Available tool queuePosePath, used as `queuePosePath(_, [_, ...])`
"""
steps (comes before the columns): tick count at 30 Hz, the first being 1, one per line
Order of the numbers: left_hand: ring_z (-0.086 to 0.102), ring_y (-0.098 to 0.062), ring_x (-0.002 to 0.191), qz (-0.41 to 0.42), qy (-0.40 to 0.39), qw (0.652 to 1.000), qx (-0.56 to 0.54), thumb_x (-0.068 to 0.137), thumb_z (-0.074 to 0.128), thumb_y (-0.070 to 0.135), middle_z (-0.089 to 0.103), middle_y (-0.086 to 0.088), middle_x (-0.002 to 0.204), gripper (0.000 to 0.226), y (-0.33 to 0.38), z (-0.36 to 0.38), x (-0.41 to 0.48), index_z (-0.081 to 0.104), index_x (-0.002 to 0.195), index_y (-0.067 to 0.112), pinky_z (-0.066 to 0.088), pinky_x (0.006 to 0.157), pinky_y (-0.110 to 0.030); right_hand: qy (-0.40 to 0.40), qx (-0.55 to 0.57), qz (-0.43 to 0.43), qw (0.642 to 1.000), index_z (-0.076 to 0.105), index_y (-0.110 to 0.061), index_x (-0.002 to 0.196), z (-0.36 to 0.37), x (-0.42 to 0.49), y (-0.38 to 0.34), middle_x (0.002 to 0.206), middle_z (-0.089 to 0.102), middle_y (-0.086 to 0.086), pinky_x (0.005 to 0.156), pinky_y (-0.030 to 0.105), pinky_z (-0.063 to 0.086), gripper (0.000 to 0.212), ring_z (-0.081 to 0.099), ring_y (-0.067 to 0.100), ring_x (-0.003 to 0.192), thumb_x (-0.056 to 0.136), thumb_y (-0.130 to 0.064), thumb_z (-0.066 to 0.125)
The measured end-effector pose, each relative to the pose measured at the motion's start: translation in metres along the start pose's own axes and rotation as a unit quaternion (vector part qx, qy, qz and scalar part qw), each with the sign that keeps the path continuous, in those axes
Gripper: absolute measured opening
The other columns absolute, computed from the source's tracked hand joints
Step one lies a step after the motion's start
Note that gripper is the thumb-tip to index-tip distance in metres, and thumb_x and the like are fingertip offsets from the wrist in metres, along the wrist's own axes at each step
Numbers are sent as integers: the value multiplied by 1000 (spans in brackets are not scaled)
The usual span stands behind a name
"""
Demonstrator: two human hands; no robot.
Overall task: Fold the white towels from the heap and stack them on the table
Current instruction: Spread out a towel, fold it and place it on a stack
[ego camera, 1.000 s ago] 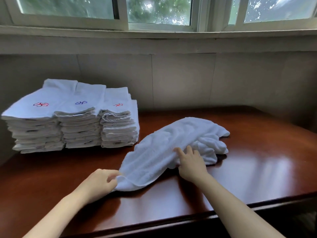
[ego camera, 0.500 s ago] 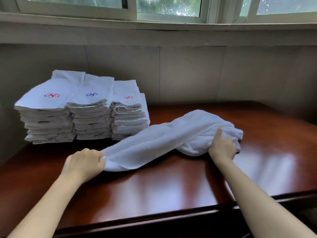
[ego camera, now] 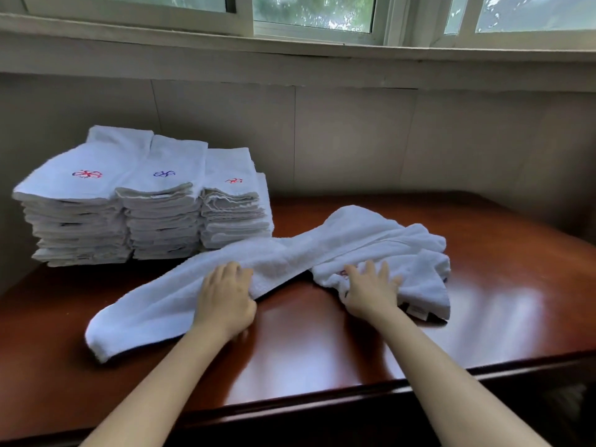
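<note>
A loose white towel (ego camera: pixel 292 253) lies stretched across the dark wooden table (ego camera: pixel 322 343), flat at its left end and crumpled at its right end. My left hand (ego camera: pixel 225 298) grips the towel's near edge around its middle, fingers curled over the cloth. Fingers spread, my right hand (ego camera: pixel 371 288) presses flat on the crumpled part, beside a small red embroidered mark. At the back left stand three stacks of folded white towels (ego camera: pixel 154 201), side by side, each top towel bearing a red or blue mark.
A grey wall (ego camera: pixel 354 140) runs right behind the table, with a window sill and windows (ego camera: pixel 316 14) above. The table's front edge (ego camera: pixel 322 401) is close to me. The stacks sit against the wall at the left.
My left hand let go of the towel's left end and moved right to its middle. My right hand shifted onto the crumpled part and spread its fingers. The towel lies longer and flatter.
</note>
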State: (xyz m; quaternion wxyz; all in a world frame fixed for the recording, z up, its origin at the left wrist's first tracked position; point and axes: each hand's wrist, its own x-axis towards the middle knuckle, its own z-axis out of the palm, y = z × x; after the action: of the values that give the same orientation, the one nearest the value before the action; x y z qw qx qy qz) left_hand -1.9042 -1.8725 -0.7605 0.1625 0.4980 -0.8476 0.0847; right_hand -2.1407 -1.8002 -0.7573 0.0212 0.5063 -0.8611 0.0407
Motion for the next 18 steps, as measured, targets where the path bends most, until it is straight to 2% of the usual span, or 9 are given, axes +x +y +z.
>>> queuePosePath(2, [38, -24, 126, 28, 8, 999, -17, 82, 52, 23, 44, -5, 134, 54, 29, 9, 15, 46, 136, 20, 26, 105, -33, -1, 19, 5, 1000, 33, -39, 136, 2, 0, 5, 147, 23, 12, 106, 61, 16, 59, 14, 43, 137, 81, -58, 46])
queuePosePath(5, [30, -25, 133, 45, -15, 999, 12, 87, 49, 27, 35, -6, 143, 58, 65, 21, 43, 33, 144, 24, 22, 109, -37, -22, 81, 21, 996, 21, -53, 139, 11, 9, 16, 156, 1, 8, 107, 64, 12, 72, -2, 44, 141, 73, -71, 44])
queuePosePath(8, [44, -28, 122, 35, -57, 997, 36, 93, 43, 24, 45, -7, 135, 54, 81, 34, 72, 28, 144, 21, 35, 97, -38, -44, 109, 48, 992, 16, -59, 138, 23, 28, 24, 158, -6, 6, 105, 69, 6, 71, -14, 44, 141, 73, -77, 37])
queuePosePath(11, [54, -34, 109, 23, -90, 996, -3, 95, 38, 25, 57, -11, 122, 30, 82, 43, 90, 42, 123, 16, 42, 84, -39, -43, 109, 72, 991, 15, -60, 137, 31, 59, 31, 159, -8, 6, 104, 71, 1, 66, -17, 45, 140, 75, -76, 32])
queuePosePath(14, [58, -37, 98, 61, -96, 991, -74, 94, 38, 34, 64, -13, 108, 15, 75, 47, 88, 41, 101, 21, 38, 70, -36, -57, 120, 106, 985, 10, -60, 139, 31, 97, 47, 159, -12, 5, 104, 70, -3, 65, -20, 44, 140, 78, -73, 28])
queuePosePath(18, [59, -32, 91, 128, -99, 983, -89, 73, 33, 52, 65, -8, 92, 26, 46, 40, 63, 31, 82, 27, 30, 63, -33, -44, 146, 161, 975, 13, -59, 140, 23, 139, 67, 158, -4, 5, 104, 69, -1, 65, -16, 45, 140, 78, -71, 32])
